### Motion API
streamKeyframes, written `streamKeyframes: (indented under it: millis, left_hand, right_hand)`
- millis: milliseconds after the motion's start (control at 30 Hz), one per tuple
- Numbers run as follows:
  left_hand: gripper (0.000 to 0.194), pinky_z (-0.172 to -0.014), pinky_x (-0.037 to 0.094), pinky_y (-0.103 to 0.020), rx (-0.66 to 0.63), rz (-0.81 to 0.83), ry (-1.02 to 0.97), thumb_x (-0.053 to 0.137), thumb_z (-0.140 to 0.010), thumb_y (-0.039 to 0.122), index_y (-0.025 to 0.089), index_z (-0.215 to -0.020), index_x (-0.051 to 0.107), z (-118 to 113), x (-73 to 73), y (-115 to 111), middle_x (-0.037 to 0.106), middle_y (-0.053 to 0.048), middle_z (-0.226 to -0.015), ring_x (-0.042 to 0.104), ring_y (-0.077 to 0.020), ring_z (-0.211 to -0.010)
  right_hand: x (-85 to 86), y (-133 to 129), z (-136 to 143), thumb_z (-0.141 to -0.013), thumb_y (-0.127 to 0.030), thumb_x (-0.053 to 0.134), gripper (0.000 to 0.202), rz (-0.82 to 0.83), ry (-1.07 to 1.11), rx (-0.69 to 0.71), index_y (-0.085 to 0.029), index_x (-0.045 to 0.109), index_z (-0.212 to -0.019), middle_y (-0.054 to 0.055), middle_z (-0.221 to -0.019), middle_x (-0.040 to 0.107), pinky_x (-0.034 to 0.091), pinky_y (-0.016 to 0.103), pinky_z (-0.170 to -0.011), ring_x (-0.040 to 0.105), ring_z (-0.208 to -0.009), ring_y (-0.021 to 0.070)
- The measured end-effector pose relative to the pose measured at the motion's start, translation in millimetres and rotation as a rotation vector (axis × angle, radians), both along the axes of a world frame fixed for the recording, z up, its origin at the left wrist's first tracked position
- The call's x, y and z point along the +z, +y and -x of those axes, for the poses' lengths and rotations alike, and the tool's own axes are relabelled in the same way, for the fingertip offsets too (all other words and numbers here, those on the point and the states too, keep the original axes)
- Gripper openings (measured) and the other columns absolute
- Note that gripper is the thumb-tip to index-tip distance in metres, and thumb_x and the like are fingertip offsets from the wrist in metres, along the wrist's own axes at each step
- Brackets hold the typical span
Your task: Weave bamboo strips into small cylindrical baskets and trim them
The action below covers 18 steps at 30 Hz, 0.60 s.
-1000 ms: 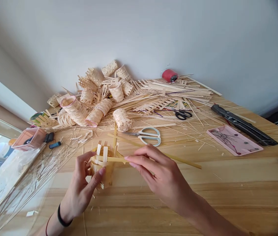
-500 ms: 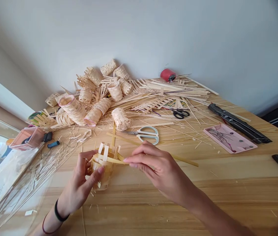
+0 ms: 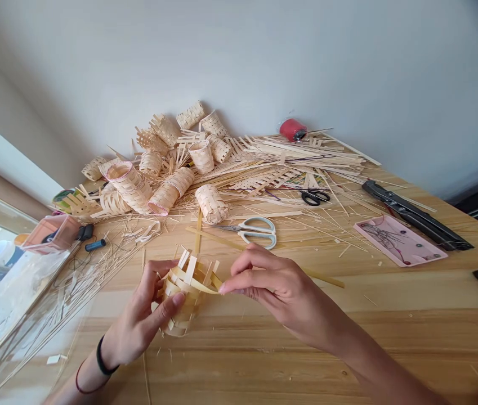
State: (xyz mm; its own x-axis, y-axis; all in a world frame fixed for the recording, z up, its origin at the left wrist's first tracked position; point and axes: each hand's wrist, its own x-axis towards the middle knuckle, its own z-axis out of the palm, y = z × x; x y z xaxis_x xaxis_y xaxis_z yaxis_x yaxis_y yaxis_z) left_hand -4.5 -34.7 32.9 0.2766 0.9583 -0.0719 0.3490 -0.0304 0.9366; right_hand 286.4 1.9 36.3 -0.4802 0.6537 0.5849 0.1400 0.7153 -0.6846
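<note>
A small woven basket (image 3: 186,309) with upright stakes sticking out of its top stands in front of me, tilted slightly. My left hand (image 3: 148,312) is wrapped round its left side, thumb pressed on the front wall. Between thumb and fingertips, my right hand (image 3: 264,281) pinches the end of a yellowish weaving strip (image 3: 205,287) that runs along the basket's rim. The fingers of my left hand behind the basket are partly hidden. Just beyond the hands lie white-handled scissors (image 3: 259,232) and loose yellowish strips (image 3: 323,277) on the wooden table.
Several woven baskets (image 3: 129,185) are heaped at the back left beside piled strips (image 3: 306,157). Black scissors (image 3: 315,197), a red spool (image 3: 293,130), a pink tray (image 3: 399,242) with pins and a black long tool (image 3: 416,216) lie rightward. A pink box (image 3: 55,233) stands left.
The basket appears slightly lower and more tilted, showing more of its woven wall. My right hand has shifted a little down and right, still pinching the strip; the view has moved slightly too.
</note>
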Motion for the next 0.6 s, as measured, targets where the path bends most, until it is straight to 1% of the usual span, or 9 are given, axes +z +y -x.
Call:
streamKeyframes:
  millis: [67, 167, 267, 367, 467, 533, 600]
  left_hand:
    - [0.038, -0.071, 0.056, -0.030, 0.006, -0.011, 0.030, 0.060, -0.108, 0.047, 0.029, -0.140, 0.051, 0.0, 1.5, 0.3, 0.074, -0.008, -0.119, 0.068, -0.0202, -0.090]
    - [0.038, -0.069, 0.054, -0.030, 0.049, -0.079, 0.112, 0.060, -0.107, 0.046, 0.027, -0.140, 0.054, -1.3, 2.3, 0.0, 0.074, -0.006, -0.111, 0.064, -0.0174, -0.080]
    - [0.038, -0.069, 0.055, -0.031, 0.063, -0.141, 0.163, 0.062, -0.107, 0.044, 0.025, -0.140, 0.056, -2.8, 2.0, -0.9, 0.073, -0.007, -0.110, 0.066, -0.0176, -0.079]
    - [0.039, -0.069, 0.057, -0.032, 0.098, -0.195, 0.209, 0.065, -0.104, 0.040, 0.024, -0.138, 0.057, -3.7, 1.3, -2.3, 0.074, -0.006, -0.110, 0.068, -0.0180, -0.078]
    - [0.037, -0.073, 0.059, -0.034, 0.105, -0.208, 0.194, 0.066, -0.103, 0.039, 0.026, -0.137, 0.057, -2.8, 0.5, -3.7, 0.075, -0.008, -0.112, 0.071, -0.0206, -0.083]
    - [0.036, -0.078, 0.061, -0.036, 0.054, -0.151, 0.123, 0.065, -0.105, 0.039, 0.027, -0.137, 0.056, -1.2, 0.6, -4.2, 0.075, -0.012, -0.120, 0.073, -0.0240, -0.093]
    - [0.035, -0.084, 0.062, -0.037, -0.027, -0.066, 0.036, 0.065, -0.105, 0.041, 0.027, -0.136, 0.056, 0.8, 1.5, -4.3, 0.074, -0.014, -0.132, 0.074, -0.0268, -0.104]
  right_hand:
    - [-0.8, 1.1, -0.7, -0.108, -0.009, 0.060, 0.026, -0.029, -0.012, -0.007, -0.020, 0.083, -0.110, 0.004, -0.092, 0.072, 0.056, 0.027, -0.084, 0.065, -0.088, 0.0147]
    - [-2.3, 2.1, -1.7, -0.109, -0.009, 0.060, 0.026, -0.040, -0.043, -0.010, -0.021, 0.082, -0.113, 0.004, -0.092, 0.072, 0.057, 0.029, -0.084, 0.065, -0.088, 0.0154]
    - [-3.0, 2.4, -2.6, -0.109, -0.010, 0.060, 0.025, -0.048, -0.049, 0.003, -0.022, 0.083, -0.112, 0.004, -0.092, 0.073, 0.058, 0.031, -0.084, 0.065, -0.088, 0.0161]
    - [-2.0, 2.5, -3.1, -0.108, -0.009, 0.061, 0.025, -0.042, -0.041, 0.019, -0.022, 0.082, -0.113, 0.004, -0.093, 0.074, 0.058, 0.030, -0.084, 0.067, -0.089, 0.0159]
    - [-0.4, 3.7, -4.1, -0.107, -0.006, 0.061, 0.027, -0.070, -0.027, -0.003, -0.022, 0.082, -0.113, 0.003, -0.093, 0.074, 0.057, 0.030, -0.084, 0.066, -0.087, 0.0153]
    - [0.2, 5.0, -5.0, -0.106, -0.005, 0.061, 0.028, -0.106, -0.024, -0.035, -0.023, 0.082, -0.111, 0.003, -0.092, 0.074, 0.057, 0.032, -0.083, 0.065, -0.088, 0.0164]
    - [0.6, 6.1, -5.8, -0.105, -0.004, 0.062, 0.029, -0.132, -0.033, -0.061, -0.025, 0.083, -0.109, 0.003, -0.092, 0.074, 0.056, 0.032, -0.082, 0.064, -0.089, 0.0178]
